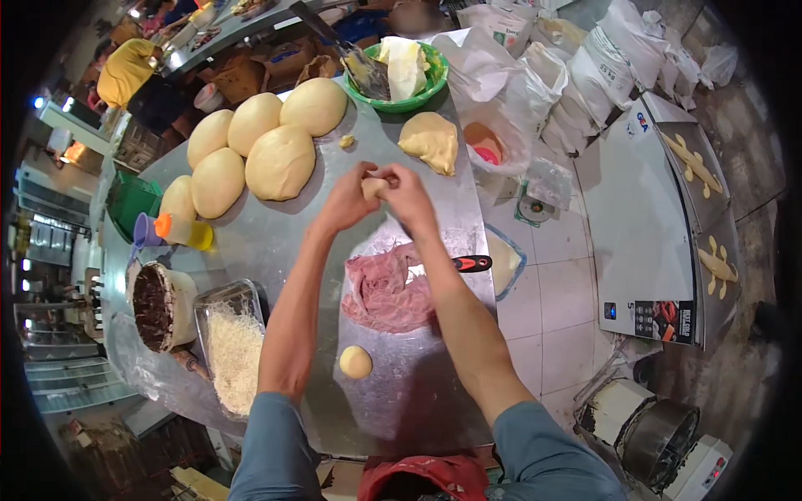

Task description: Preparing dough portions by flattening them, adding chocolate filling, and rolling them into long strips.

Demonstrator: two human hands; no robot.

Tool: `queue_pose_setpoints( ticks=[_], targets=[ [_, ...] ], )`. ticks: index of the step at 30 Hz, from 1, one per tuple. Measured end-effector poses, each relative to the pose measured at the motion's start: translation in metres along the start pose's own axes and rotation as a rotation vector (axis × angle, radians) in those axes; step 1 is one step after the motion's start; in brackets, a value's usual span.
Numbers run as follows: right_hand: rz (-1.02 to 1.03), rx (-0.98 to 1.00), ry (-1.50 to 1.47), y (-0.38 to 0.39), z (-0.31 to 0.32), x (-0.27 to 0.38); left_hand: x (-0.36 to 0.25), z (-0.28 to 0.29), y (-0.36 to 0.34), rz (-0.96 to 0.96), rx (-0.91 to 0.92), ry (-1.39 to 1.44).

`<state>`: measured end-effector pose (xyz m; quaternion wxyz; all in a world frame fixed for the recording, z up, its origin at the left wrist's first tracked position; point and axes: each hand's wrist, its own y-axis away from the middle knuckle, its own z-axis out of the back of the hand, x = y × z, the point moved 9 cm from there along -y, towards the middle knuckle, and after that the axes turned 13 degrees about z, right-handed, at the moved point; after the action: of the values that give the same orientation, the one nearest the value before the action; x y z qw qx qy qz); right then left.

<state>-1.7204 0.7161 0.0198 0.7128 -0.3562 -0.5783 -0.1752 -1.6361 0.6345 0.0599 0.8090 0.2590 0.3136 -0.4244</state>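
Left hand (346, 200) and right hand (407, 195) grasped a small, pale dough piece (373, 189), partly hidden, above the counter (317, 417) toward its right edge; pink shreds (378, 292) and a yellowish dough ball (356, 361) lay nearer the front edge.

We are in a bakery kitchen: we see large dough balls (281, 164) on a metal worktop (322, 405), bulging white sacks (603, 68) and a bowl mixer (662, 436) nearby.
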Motion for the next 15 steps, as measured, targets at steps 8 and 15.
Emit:
queue_pose_setpoints(
  ticks=[8,15],
  targets=[
    [0.031,0.040,-0.064,0.059,0.037,0.095,-0.092,0.011,0.100,-0.212,-0.163,-0.068],
    [0.238,0.021,0.347,0.124,0.065,0.193,-0.116,-0.019,0.163,-0.138,-0.220,-0.287]
  ],
)
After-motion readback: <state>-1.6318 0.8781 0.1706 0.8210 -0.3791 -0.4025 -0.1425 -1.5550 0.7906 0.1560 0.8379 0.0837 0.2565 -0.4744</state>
